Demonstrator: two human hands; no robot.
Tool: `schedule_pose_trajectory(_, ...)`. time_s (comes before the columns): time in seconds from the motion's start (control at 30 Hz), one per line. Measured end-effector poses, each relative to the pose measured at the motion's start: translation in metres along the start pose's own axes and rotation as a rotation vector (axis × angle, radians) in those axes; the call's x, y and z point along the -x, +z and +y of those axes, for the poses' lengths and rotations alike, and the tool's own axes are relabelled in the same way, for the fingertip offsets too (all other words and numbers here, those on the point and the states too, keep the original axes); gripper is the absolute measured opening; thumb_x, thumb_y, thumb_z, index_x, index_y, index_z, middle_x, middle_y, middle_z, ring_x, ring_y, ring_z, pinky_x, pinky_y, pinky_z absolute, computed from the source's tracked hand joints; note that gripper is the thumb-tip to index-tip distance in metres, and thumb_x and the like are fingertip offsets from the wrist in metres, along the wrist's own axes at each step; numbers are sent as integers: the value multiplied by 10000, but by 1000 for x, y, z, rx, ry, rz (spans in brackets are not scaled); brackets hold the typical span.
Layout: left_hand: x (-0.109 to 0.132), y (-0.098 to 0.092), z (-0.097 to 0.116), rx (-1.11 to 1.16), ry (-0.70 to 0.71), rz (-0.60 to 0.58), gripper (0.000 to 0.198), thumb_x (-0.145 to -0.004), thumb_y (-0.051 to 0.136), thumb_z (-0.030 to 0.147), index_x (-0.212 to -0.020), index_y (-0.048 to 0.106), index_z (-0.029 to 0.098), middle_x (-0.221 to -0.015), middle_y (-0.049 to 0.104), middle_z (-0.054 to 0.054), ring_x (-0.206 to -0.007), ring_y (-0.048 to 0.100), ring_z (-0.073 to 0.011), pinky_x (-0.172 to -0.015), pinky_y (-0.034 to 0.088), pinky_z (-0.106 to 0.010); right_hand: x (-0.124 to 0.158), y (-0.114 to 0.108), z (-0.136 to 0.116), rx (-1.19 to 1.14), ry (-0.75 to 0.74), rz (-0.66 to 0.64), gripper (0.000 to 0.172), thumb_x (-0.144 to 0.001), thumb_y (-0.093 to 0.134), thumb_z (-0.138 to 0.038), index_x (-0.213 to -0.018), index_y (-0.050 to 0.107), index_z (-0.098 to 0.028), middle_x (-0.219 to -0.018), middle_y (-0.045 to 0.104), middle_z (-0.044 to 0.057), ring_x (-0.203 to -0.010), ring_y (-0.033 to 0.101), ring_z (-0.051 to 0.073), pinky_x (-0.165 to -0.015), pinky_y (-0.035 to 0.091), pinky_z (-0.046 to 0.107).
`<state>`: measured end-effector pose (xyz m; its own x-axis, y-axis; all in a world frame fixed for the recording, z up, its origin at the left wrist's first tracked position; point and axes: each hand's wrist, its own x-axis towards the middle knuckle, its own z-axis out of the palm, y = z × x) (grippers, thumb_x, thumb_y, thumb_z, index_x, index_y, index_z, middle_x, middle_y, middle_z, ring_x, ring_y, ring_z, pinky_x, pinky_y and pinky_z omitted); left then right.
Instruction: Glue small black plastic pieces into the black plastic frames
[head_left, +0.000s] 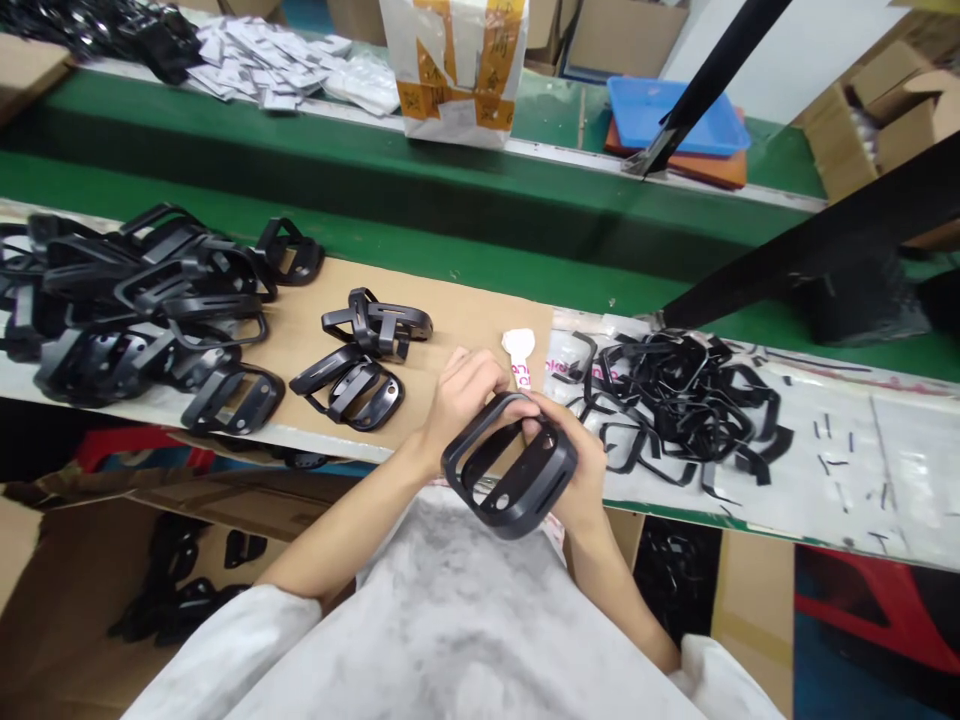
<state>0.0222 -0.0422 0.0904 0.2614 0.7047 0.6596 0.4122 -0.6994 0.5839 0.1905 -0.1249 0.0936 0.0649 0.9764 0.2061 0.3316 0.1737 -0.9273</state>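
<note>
L hand (463,392) curls over the top edge of a matte black moulded plastic frame (510,465), rounded-rect shape, w/ open slots & small round holes in its side band. R hand (576,458) wraps it from the right & underneath, fingertips (532,428) showing through the opening. Both hands are closed on the frame, gripping it btwn them, held up just off the white-edged counter (330,437), in front of a mottled grey-white smock (450,600) w/ white sleeves.

Just past the hands: small white paper label w/ pink print (517,355) on a tan cardboard sheet (450,320). Loose black frames sit on the sheet, w/ a big heap of them (142,300) to the left. To the right, a tangle of thin black plastic strips (675,400) lies on a white plastic sheet (862,460), a few small black bits scattered nearby.

Beyond: green conveyor belt (450,220), then white packets (285,70), a white-&-orange paper bag (454,70), blue plastic tray (675,115) on an orange tray (675,170). Black metal stand legs (712,80) cross the right side. Below the counter, an open cardboard box (172,590) holds more black frames; red plastic crate (862,600) lower right.
</note>
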Motion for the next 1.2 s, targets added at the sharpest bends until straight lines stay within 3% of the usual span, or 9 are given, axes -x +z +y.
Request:
schedule_pose_trajectory(0.17,7,-5,8,184,-91,-84,286,-1001,695,479,-974,577,219,-870,626,-14,-744,576,-144,-688,494,-283,4,1,11,59,-12,83,281,-997,675,-372,-1236,792,-283,-1201,807,77,-1090,762,295,-1018,609,477)
schedule_pose_trajectory(0.3,14,-8,13,294,-199,-104,191,-1005,712,327,-1164,672,229,-1035,696,-47,-907,664,-160,-805,549,-292,5,2,11,29,-8,103,268,-994,699,-385,-1220,795,-278,-1195,809,78,-1083,767,287,-1010,616,461)
schedule_pose_trajectory(0.43,17,-9,14,423,-316,-154,238,-990,729,274,-1224,738,233,-1104,704,-73,-1006,674,-178,-877,544,-301,-3,2,5,-98,124,134,305,-950,761,-429,-1194,758,-246,-1099,812,76,-965,784,251,-892,656,401)
schedule_pose_trajectory(0.5,17,-10,13,537,-412,-193,305,-980,745,290,-1279,745,232,-1123,702,-78,-934,667,-157,-842,539,-283,-8,0,4,-291,300,67,385,-901,798,-490,-1165,720,-222,-911,803,57,-746,777,229,-681,668,359)
schedule_pose_trajectory(0.57,16,-9,11,682,-537,-217,341,-975,754,327,-1297,747,216,-1134,721,-90,-899,673,-150,-827,544,-277,-11,-1,4,-563,516,-81,439,-874,804,-543,-1138,670,-219,-742,771,24,-553,735,218,-475,608,313)
schedule_pose_trajectory(0.63,15,-8,10,827,-651,-213,350,-943,792,365,-1244,765,190,-1113,754,-98,-923,700,-169,-847,560,-286,-13,-2,4,-799,670,-187,468,-857,817,-563,-1125,616,-236,-658,753,-3,-458,705,213,-377,546,268)
schedule_pose_trajectory(0.77,12,-8,10,1006,-754,-198,326,-850,886,352,-1095,776,167,-1064,791,-87,-959,735,-187,-888,579,-297,-12,-1,1,-1014,794,-258,536,-772,900,-559,-1080,585,-252,-557,702,-66,-356,634,165,-321,485,203)
schedule_pose_trajectory(1.03,10,-9,15,1145,-816,-228,320,-869,870,368,-1076,739,162,-992,791,-85,-792,712,-146,-762,572,-271,-8,7,5,-1185,880,-367,543,-781,890,-570,-1139,615,-268,-597,698,-101,-343,604,108,-306,426,146)
schedule_pose_trajectory(1.2,15,-7,10,1144,-849,-205,346,-848,886,386,-1087,752,173,-1001,787,-89,-853,712,-165,-752,540,-262,-7,10,7,-1248,887,-418,462,-785,882,-585,-902,630,-216,-570,688,-68,-334,575,94,-310,430,150)
